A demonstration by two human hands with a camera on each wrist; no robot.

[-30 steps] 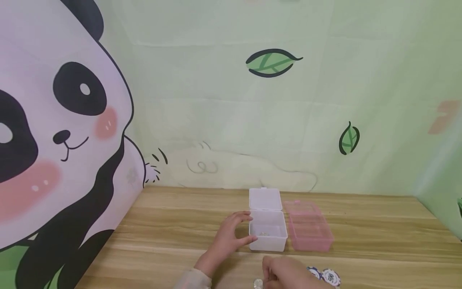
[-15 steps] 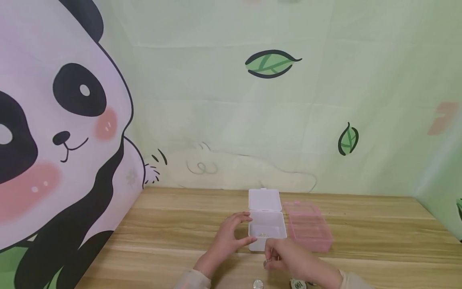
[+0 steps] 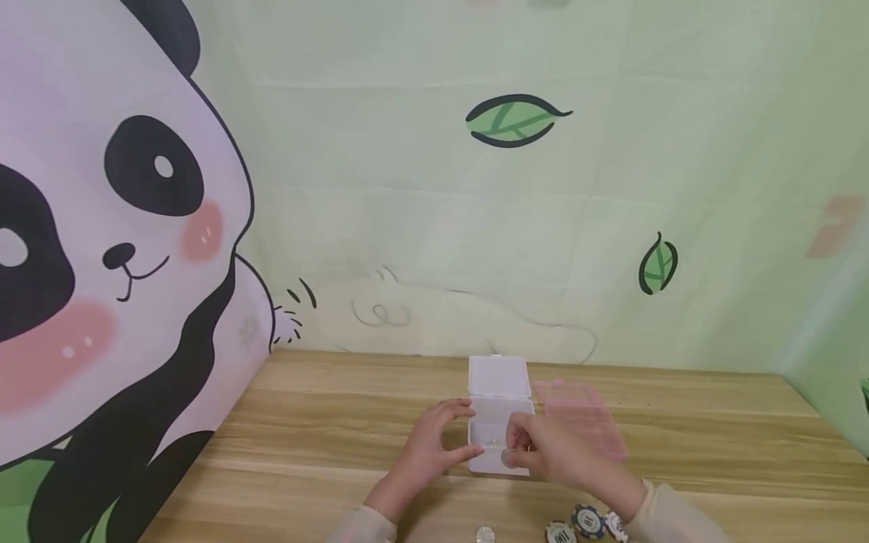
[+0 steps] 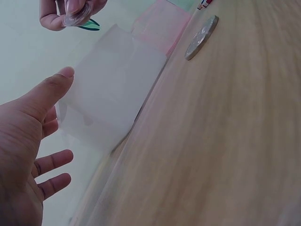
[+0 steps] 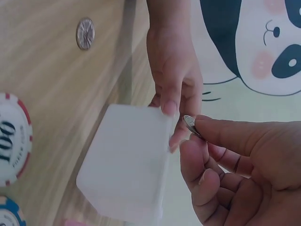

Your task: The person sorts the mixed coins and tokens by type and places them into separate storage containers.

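Observation:
Held at its left side by my left hand (image 3: 434,441), a white plastic box (image 3: 498,459) stands with its lid raised. The thumb lies at the front corner and the fingers reach to the left rim; in the left wrist view two fingers hang free of it. Between thumb and forefinger my right hand (image 3: 553,450) pinches a silver coin (image 5: 189,124), just at the box's front rim. Small shiny pieces (image 3: 495,443) show inside the box, too small to tell their kind. Another silver coin (image 3: 485,535) lies on the table in front.
To the right of the white box is a translucent pink box (image 3: 589,424) with its lid up, partly hidden by my right hand. Several poker chips (image 3: 587,520) lie near the front, below the right forearm. A panda-printed cloth (image 3: 407,188) closes off the table's back.
My right hand has risen from the tabletop and gone forward to the white box's front rim with the coin pinched. More poker chips show now. The left hand has stayed at the box.

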